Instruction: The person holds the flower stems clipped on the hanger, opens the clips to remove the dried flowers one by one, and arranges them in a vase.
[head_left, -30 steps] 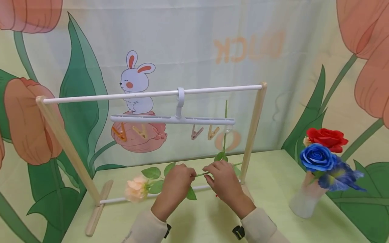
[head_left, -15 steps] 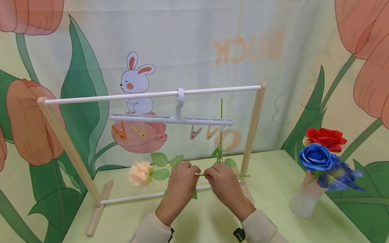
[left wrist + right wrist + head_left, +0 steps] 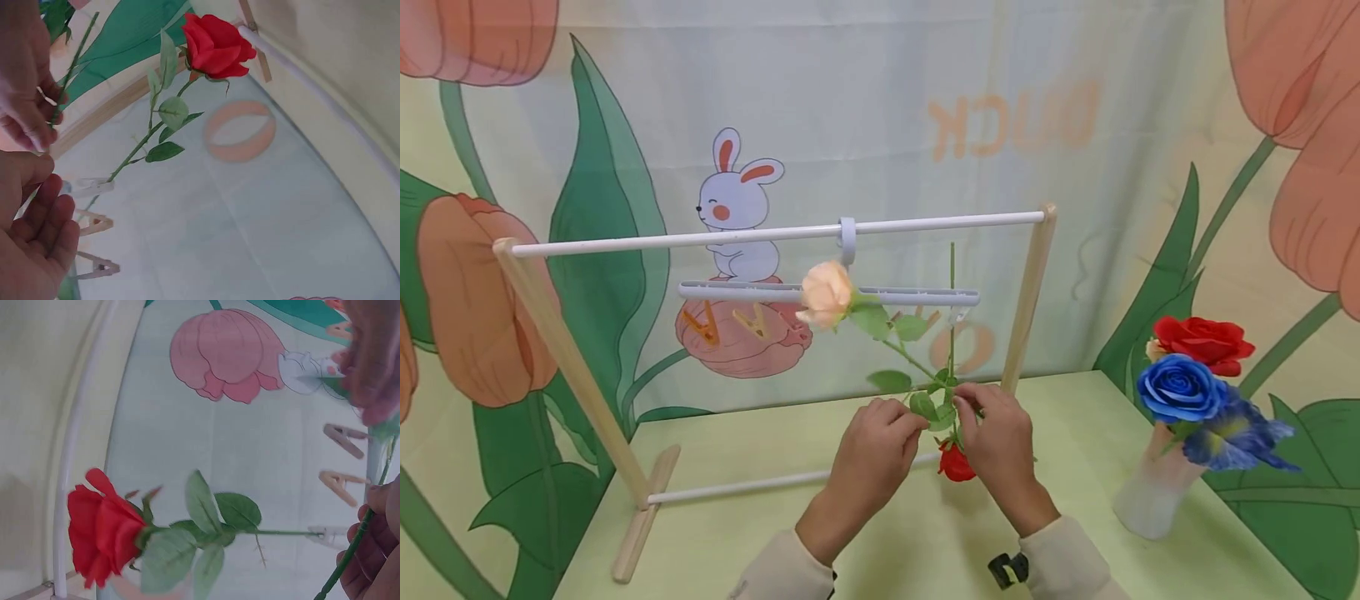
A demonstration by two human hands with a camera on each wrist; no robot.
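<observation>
A peach rose (image 3: 826, 294) slants up to the left in the head view, its flower in front of the hanger. My right hand (image 3: 1000, 433) pinches its green stem (image 3: 359, 540) between thumb and fingers. Just to the left, my left hand (image 3: 874, 446) has thumb and forefinger close together beside the leaves (image 3: 925, 407); I cannot tell whether they pinch anything. A red rose (image 3: 219, 49) hangs upside down behind my hands, its stem held in a white clip (image 3: 328, 535) at the hanger's right end.
The white hanger (image 3: 737, 290) hooks over the rod (image 3: 700, 239) of a wooden stand (image 3: 568, 367). Other clips dangle from it, including an orange clip (image 3: 702, 323). A white vase (image 3: 1150, 496) with red and blue flowers stands at the right.
The peach rose has swung from nearly level at the left to slanting up before the hanger. My right hand has shifted right; my left hand has moved right and slightly down.
</observation>
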